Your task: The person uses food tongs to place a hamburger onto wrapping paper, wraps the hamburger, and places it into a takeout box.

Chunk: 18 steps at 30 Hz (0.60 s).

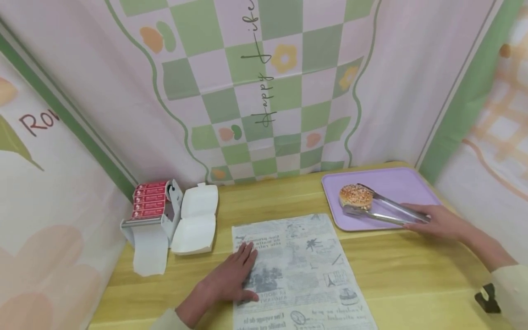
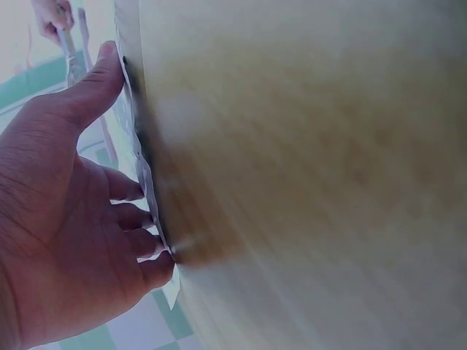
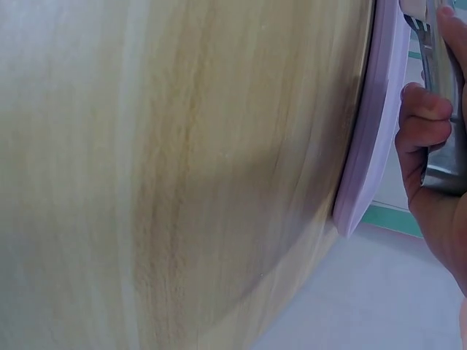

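My right hand grips metal tongs over the purple tray at the right. The tongs' two tips lie on either side of a round bun topped with colourful sprinkles or seeds. Close up in the right wrist view, curled fingers wrap the tongs' handle. With fingers extended and thumb spread, my left hand rests on the left edge of a printed sheet of paper. In the left wrist view its fingertips touch the sheet along the tabletop.
An open white takeaway box stands at the back left. Beside it is a dispenser with red labels and a white strip hanging from its front. Patterned curtains rise behind the wooden table and at both sides.
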### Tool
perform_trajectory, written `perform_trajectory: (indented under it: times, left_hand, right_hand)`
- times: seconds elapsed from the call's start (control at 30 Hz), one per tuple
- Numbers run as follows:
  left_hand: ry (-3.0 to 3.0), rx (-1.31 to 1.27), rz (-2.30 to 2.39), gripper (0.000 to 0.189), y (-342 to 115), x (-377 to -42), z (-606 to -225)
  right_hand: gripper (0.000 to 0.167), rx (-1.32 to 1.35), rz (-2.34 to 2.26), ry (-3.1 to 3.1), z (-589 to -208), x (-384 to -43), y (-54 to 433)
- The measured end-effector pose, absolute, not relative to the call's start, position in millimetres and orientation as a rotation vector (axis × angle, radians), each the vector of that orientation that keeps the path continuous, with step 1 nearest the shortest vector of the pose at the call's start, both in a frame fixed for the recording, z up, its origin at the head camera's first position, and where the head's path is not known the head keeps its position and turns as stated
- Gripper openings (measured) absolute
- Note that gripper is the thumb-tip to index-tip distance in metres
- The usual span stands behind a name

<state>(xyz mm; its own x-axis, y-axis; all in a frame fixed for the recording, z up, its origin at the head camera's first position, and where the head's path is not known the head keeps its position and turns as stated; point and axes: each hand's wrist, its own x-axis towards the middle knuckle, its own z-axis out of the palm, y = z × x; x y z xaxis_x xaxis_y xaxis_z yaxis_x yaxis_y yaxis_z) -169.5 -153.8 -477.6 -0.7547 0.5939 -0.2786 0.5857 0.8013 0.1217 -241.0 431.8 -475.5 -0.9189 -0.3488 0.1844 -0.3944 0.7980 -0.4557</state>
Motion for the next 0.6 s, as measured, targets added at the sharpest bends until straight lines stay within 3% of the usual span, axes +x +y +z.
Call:
perform_trajectory:
  times: [0.6]
  left_hand:
    - [2.684,0.923,0.024,0.113,-152,-174,-477]
  right_hand:
    - [0.063,0.641,0.779,-2.730,-455,-209,394]
